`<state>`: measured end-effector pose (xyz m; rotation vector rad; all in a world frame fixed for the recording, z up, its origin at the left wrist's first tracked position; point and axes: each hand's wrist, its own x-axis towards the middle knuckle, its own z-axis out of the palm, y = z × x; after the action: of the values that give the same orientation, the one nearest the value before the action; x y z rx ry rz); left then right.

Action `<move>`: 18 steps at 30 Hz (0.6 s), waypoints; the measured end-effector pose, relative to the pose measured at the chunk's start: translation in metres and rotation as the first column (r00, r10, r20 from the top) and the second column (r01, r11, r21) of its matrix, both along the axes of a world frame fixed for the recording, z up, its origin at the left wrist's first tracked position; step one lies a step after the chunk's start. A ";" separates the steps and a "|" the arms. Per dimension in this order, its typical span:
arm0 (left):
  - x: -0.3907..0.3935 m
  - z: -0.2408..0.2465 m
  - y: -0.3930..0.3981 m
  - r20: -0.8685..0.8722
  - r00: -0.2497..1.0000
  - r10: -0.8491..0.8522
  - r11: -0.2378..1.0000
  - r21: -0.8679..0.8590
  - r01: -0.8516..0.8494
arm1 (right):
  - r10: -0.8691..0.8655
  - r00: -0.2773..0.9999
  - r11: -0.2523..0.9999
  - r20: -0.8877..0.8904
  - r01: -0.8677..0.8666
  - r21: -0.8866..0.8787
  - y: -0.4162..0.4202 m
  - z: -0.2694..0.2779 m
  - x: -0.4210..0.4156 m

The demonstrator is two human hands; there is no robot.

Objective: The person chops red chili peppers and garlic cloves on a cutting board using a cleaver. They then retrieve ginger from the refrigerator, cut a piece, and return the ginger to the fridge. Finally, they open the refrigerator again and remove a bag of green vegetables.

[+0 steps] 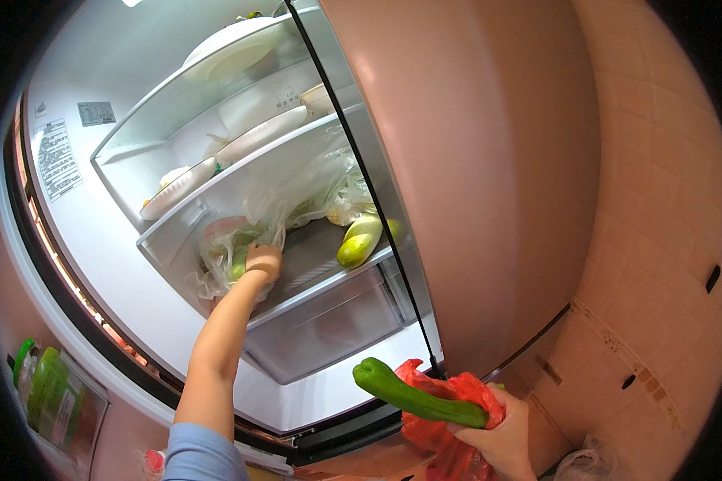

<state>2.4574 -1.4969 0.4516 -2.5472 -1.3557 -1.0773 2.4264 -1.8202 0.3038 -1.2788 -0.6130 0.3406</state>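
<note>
My left hand point(263, 262) reaches into the open refrigerator, its fingers closed at a clear plastic bag point(219, 249) with green produce inside, on the lowest shelf. Whether the fingers grip the bag's film or the produce is hard to tell. Outside the fridge, at the lower right, my right hand point(498, 430) holds a long green pepper point(418, 397) together with a crumpled red plastic bag point(445, 442). Yellow-green melons or cucumbers point(360, 242) lie on the shelf's right side, beside another clear bag point(346, 195) of produce.
White dishes point(262, 135) stand on the middle shelf, and a large white bowl point(234, 51) on the top one. A clear drawer point(331, 324) sits beneath the lowest shelf. The closed door panel point(475, 180) bounds the right; the open door's bin point(66, 397) holds packages at lower left.
</note>
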 end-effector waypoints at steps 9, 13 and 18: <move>-0.028 -0.069 -0.028 0.051 0.998 0.036 0.998 -0.061 -0.033 | -0.006 0.999 1.000 0.033 0.006 -0.018 -0.026 -0.013 -0.016; -0.001 -0.079 -0.022 0.068 0.994 0.081 0.993 -0.097 -0.075 | 0.006 1.000 1.000 0.021 -0.006 -0.023 -0.030 -0.017 -0.022; 0.032 -0.072 -0.043 0.128 0.992 -0.002 0.959 -0.281 0.038 | 0.022 0.999 1.000 -0.042 -0.022 0.003 -0.030 -0.011 -0.022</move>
<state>2.4890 -1.5397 0.3800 -2.7341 -1.6279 -1.1415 2.4048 -1.8503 0.2931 -1.2600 -0.5926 0.3839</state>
